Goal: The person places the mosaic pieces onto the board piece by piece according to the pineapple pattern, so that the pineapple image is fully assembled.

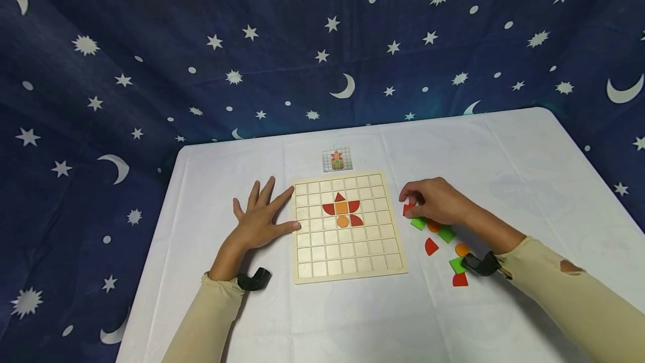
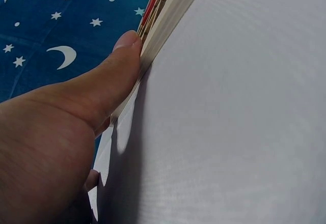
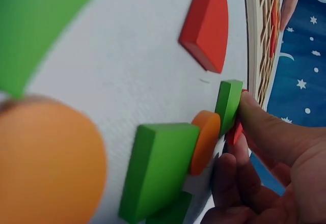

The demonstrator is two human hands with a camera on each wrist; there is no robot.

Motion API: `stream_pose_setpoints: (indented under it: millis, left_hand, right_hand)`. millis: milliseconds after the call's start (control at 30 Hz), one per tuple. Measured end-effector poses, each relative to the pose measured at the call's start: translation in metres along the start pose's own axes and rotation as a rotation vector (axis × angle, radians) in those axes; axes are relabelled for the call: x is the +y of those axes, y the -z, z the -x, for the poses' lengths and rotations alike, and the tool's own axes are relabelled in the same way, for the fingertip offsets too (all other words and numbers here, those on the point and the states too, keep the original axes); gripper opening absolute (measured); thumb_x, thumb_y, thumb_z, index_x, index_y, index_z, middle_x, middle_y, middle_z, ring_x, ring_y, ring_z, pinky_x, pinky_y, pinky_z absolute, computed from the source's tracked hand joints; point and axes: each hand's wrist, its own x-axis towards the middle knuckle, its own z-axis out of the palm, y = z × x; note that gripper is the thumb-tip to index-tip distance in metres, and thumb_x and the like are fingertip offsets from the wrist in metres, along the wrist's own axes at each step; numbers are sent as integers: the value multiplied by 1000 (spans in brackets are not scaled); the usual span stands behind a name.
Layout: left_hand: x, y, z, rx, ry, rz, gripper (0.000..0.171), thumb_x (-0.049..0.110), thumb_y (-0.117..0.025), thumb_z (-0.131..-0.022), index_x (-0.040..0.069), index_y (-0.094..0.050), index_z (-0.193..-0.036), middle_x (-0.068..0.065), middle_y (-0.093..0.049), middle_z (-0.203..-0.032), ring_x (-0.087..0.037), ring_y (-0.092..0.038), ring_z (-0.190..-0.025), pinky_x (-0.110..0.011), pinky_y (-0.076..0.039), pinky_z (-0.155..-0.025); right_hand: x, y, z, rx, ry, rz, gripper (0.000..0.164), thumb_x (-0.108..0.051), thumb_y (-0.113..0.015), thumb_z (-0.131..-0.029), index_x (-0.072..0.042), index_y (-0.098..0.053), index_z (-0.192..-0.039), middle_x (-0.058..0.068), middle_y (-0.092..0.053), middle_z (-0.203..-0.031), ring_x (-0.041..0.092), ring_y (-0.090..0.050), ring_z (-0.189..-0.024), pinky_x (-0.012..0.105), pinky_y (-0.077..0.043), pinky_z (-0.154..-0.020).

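My left hand (image 1: 259,223) lies with fingers spread at the left of the pale grid board (image 1: 353,259). Its thumb (image 2: 125,48) and index fingertip touch the board's edge. On the board, a red triangle (image 1: 340,197), an orange square (image 1: 341,208), three red quarter-circles (image 1: 356,220) and an orange circle (image 1: 343,221) form a pattern. Right of the board, my right hand (image 1: 437,199) pinches a red piece (image 3: 237,131) between thumb and fingers; its full shape is hidden. Just beside that piece is a green square (image 1: 418,223).
Behind the board lies a small pattern card (image 1: 337,159). Loose pieces are scattered under and near my right forearm: a red quarter-circle (image 1: 430,247), another red piece (image 1: 460,280), an orange circle (image 1: 462,249) and green pieces (image 1: 447,233). A starry curtain (image 1: 282,60) hangs behind the white table (image 1: 353,324).
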Motion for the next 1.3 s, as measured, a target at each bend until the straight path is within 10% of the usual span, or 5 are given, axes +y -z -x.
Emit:
stream_pose_setpoints:
  millis: [300, 600, 833, 1300]
  left_hand:
    - [-1, 0, 0, -9, -2, 2, 93, 71, -69, -83, 37, -31, -161, -9, -1, -174, -42, 12, -158, -83, 15, -107]
    - [0, 2, 0, -9, -9, 15, 91, 69, -70, -84, 36, -33, -160, -9, -3, -174, -44, 10, -158, -83, 15, -107]
    - [0, 2, 0, -15, -3, 19, 90, 67, -71, -84, 37, -33, -160, -8, -2, -174, -43, 11, -158, -83, 14, -107]
    - [0, 2, 0, -20, -1, 18, 91, 70, -69, -84, 38, -31, -160, -7, -1, -174, -42, 12, -158, -82, 15, -108]
  right_hand:
    - [-8, 3, -12, 51, -47, -28, 19, -13, -84, -83, -16, -65, -82, -1, -55, -68, 17, -51, -68, 31, -41, -63]
    - [-46, -11, -29, 95, -109, -306, 22, -16, -82, -85, -13, -77, -106, 0, -71, -86, 20, -60, -80, 32, -48, -70]
    - [-77, -26, -42, 28, -81, -496, 14, -12, -83, -83, -12, -74, -94, 3, -68, -83, 19, -62, -77, 31, -48, -70]
    - [-107, -57, -59, 3, 43, -395, 9, -11, -81, -82, -19, -78, -84, -6, -71, -71, 13, -66, -68, 31, -52, -66]
